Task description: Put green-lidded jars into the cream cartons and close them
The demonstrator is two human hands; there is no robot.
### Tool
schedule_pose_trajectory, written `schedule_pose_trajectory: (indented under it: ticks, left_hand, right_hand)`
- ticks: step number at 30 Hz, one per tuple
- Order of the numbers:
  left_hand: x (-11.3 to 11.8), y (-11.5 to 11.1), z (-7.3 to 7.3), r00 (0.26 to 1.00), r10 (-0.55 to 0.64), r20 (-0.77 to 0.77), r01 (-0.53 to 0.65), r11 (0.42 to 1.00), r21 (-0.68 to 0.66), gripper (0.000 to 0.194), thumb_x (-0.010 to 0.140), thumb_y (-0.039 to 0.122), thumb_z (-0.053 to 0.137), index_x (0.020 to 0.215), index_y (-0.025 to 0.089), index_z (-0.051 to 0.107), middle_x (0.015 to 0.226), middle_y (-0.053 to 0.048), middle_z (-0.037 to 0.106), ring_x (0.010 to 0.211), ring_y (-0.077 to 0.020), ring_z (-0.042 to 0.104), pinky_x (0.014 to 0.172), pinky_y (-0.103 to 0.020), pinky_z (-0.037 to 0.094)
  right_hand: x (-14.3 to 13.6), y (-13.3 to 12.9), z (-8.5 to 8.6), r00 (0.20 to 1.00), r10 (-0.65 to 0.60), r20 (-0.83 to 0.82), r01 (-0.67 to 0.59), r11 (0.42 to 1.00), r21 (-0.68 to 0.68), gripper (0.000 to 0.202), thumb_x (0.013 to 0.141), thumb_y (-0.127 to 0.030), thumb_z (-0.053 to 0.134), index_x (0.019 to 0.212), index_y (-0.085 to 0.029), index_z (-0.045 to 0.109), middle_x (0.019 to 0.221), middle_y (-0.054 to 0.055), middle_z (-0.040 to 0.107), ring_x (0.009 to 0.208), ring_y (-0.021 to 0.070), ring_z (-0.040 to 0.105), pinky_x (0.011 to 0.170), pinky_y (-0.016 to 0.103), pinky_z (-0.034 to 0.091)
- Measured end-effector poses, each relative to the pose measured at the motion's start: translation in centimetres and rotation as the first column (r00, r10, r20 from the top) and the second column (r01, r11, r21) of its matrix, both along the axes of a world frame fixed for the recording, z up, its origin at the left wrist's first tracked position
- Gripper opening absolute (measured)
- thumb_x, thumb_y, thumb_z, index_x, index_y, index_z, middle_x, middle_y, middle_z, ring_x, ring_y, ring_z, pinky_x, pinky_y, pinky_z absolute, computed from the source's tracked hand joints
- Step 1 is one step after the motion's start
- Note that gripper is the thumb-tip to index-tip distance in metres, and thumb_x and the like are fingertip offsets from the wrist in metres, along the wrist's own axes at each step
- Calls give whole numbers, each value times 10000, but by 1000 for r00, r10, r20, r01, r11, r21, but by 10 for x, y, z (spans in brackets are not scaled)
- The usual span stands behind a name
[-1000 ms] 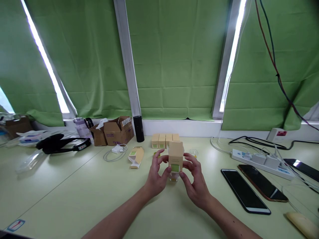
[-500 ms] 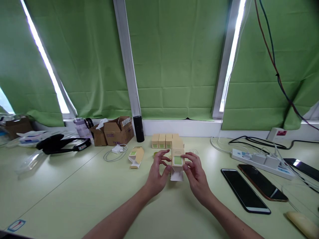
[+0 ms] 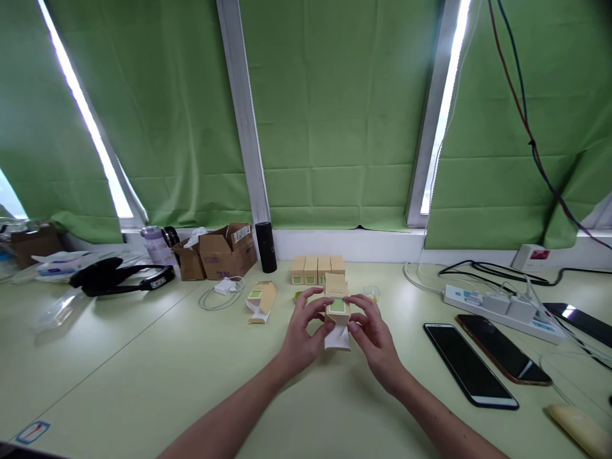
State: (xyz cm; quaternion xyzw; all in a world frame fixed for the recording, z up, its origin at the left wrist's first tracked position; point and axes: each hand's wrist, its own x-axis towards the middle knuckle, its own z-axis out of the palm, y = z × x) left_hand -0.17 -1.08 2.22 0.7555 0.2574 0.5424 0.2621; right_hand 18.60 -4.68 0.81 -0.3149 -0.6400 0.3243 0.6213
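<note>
A small tan cardboard box (image 3: 336, 286) with a green label or window stands between my hands, its white flap (image 3: 337, 338) folded out towards me. My left hand (image 3: 302, 336) grips the box's left side with thumb and fingers. On the opposite side, my right hand (image 3: 377, 342) holds it by the fingertips. What lies inside the box cannot be seen. Behind it, several matching boxes (image 3: 310, 268) form a row. A clear, roundish plastic piece (image 3: 371, 293) lies beyond my right fingers, and a small green item (image 3: 297, 296) is partly hidden beyond my left.
Another opened tan box (image 3: 262, 299) lies to the left, near a white charger (image 3: 224, 287) with its cable. Further back are brown cartons (image 3: 227, 255) and a black cylinder (image 3: 266, 247). On the right are two phones (image 3: 468, 366) (image 3: 502, 349) and a power strip (image 3: 502, 312).
The box has tipped back and away from me, so its top sits lower and the row behind shows more fully. Both hands stay at its sides.
</note>
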Motion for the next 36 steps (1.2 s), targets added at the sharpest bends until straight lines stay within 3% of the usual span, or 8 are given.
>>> schedule_pose_trajectory:
  ticks: [5, 23, 36]
  left_hand:
    - [1, 7, -6, 995, 2, 97, 5, 997, -78, 312, 933, 260, 687, 1245, 244, 685, 1369, -121, 470, 923, -163, 690, 906, -407, 629]
    - [6, -1, -2, 996, 16, 90, -7, 996, -93, 281, 933, 285, 688, 1208, 235, 712, 1237, -85, 481, 879, -139, 666, 883, -379, 628]
    - [8, -3, -4, 998, 19, 67, -16, 999, -50, 278, 919, 197, 677, 1192, 241, 702, 1215, -79, 468, 878, -141, 649, 842, -366, 609]
  right_hand:
    - [-1, -1, 0, 1000, 20, 2, -20, 1000, -11, 372, 990, -393, 614, 1355, -338, 576, 1445, 106, 417, 969, 195, 713, 853, 397, 650]
    - [-2, 2, -1, 998, -33, -51, 32, 999, -19, 335, 932, -356, 703, 1258, -310, 638, 1386, 96, 450, 812, 139, 708, 776, 363, 667]
    - [-3, 5, -5, 995, -70, -75, 65, 996, -60, 261, 947, -378, 667, 1194, -297, 656, 1334, 77, 480, 781, 125, 706, 751, 341, 637]
